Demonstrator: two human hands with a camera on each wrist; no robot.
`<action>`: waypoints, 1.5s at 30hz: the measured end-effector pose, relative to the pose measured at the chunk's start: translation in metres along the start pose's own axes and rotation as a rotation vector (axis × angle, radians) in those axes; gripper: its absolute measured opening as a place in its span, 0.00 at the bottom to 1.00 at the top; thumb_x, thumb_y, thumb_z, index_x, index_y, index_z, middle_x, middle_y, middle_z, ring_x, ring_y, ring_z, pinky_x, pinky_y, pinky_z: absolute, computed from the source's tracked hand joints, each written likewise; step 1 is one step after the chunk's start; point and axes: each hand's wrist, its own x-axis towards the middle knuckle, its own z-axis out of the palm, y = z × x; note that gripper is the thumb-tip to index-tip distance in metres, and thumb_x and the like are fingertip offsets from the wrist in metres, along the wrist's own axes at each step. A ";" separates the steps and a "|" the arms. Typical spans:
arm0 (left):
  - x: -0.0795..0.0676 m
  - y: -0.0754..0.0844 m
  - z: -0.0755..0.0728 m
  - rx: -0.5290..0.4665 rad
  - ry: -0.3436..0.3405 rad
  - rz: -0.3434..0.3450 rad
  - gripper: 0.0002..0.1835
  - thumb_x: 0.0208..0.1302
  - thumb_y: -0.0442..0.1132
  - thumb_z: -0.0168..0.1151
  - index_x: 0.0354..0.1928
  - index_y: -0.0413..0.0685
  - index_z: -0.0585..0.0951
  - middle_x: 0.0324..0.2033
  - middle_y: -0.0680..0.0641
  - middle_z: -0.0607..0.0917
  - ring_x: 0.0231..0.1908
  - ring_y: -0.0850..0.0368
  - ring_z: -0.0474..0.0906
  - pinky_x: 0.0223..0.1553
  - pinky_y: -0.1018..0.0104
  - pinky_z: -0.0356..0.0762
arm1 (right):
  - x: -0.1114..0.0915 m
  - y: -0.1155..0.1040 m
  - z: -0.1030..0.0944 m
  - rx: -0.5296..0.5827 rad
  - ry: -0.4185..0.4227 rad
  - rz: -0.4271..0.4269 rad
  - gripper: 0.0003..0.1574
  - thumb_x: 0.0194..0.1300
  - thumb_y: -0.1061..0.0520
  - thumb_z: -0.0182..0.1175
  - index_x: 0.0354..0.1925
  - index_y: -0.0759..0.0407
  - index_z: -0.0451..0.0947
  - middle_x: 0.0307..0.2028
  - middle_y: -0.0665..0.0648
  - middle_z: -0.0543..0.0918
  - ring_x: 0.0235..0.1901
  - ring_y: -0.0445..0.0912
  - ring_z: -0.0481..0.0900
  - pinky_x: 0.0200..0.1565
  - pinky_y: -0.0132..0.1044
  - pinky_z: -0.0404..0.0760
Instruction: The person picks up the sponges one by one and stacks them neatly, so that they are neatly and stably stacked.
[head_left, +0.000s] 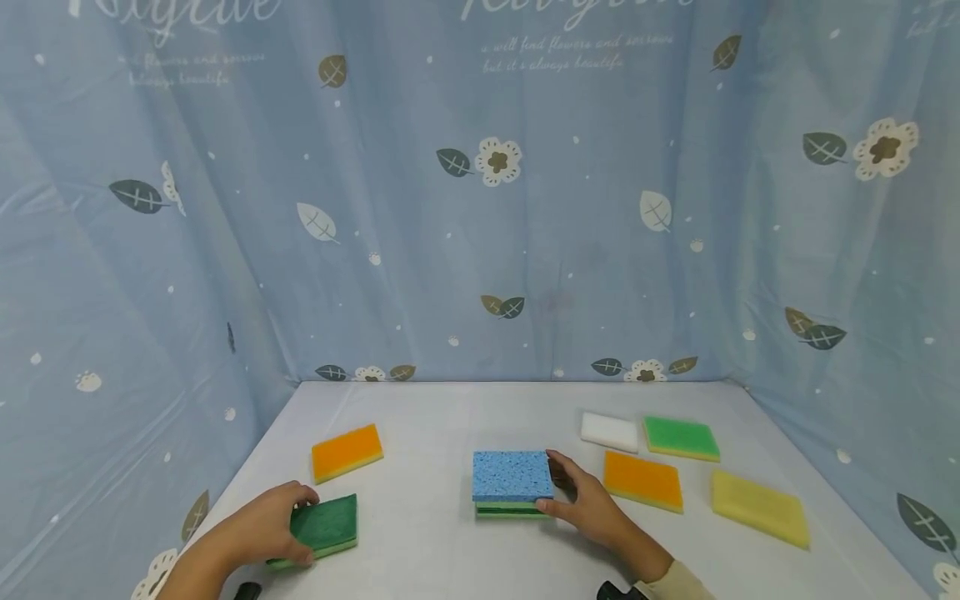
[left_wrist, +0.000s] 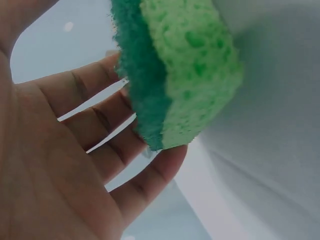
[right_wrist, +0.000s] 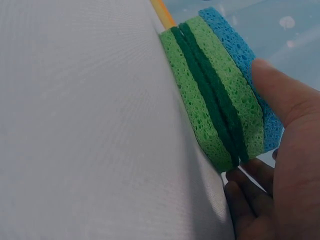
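My left hand point(head_left: 262, 525) holds a green sponge point(head_left: 326, 525) at the front left, its thumb on the near edge and fingers at the far side. The left wrist view shows that sponge's dark green scouring layer beside its light green porous layer point(left_wrist: 200, 65). Near the table's middle, my right hand point(head_left: 592, 508) grips the right end of a speckled blue sponge point(head_left: 512, 475). That one tops a stack. Beneath it, in the right wrist view, lie two green sponges point(right_wrist: 200, 105), dark scouring sides facing each other. Fingertips of the right hand reach behind the stack's end.
An orange sponge point(head_left: 347, 452) lies behind the left hand. Right of the stack are a white sponge point(head_left: 609, 432), a green one point(head_left: 681, 437), another orange one point(head_left: 642, 480) and a yellow one point(head_left: 761, 507). Blue patterned curtains point(head_left: 420, 250) enclose the white table point(head_left: 420, 517).
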 end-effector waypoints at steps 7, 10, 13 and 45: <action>0.009 0.008 0.000 0.040 0.049 0.042 0.38 0.31 0.55 0.83 0.48 0.49 0.80 0.43 0.52 0.79 0.40 0.54 0.72 0.43 0.50 0.74 | 0.001 0.000 -0.001 0.013 0.016 -0.027 0.51 0.64 0.43 0.64 0.76 0.53 0.51 0.63 0.62 0.70 0.59 0.55 0.73 0.59 0.53 0.70; 0.011 0.013 0.000 0.048 0.069 0.069 0.37 0.31 0.55 0.82 0.48 0.51 0.80 0.46 0.50 0.79 0.42 0.53 0.72 0.45 0.50 0.74 | 0.001 -0.001 -0.001 0.006 0.023 -0.038 0.48 0.66 0.45 0.63 0.75 0.53 0.52 0.63 0.62 0.71 0.59 0.54 0.73 0.59 0.52 0.70; 0.014 0.020 -0.001 0.056 0.083 0.090 0.36 0.32 0.55 0.82 0.48 0.53 0.81 0.49 0.49 0.79 0.44 0.52 0.72 0.45 0.49 0.73 | 0.001 -0.005 0.000 -0.002 0.027 -0.043 0.46 0.67 0.49 0.62 0.75 0.54 0.52 0.62 0.62 0.72 0.59 0.54 0.73 0.60 0.52 0.69; 0.072 0.087 -0.002 0.141 0.142 0.362 0.33 0.42 0.61 0.77 0.51 0.56 0.81 0.44 0.61 0.77 0.41 0.63 0.73 0.44 0.59 0.75 | 0.002 0.007 0.000 -0.003 0.000 -0.046 0.45 0.68 0.45 0.61 0.75 0.53 0.54 0.61 0.55 0.73 0.58 0.49 0.73 0.60 0.47 0.71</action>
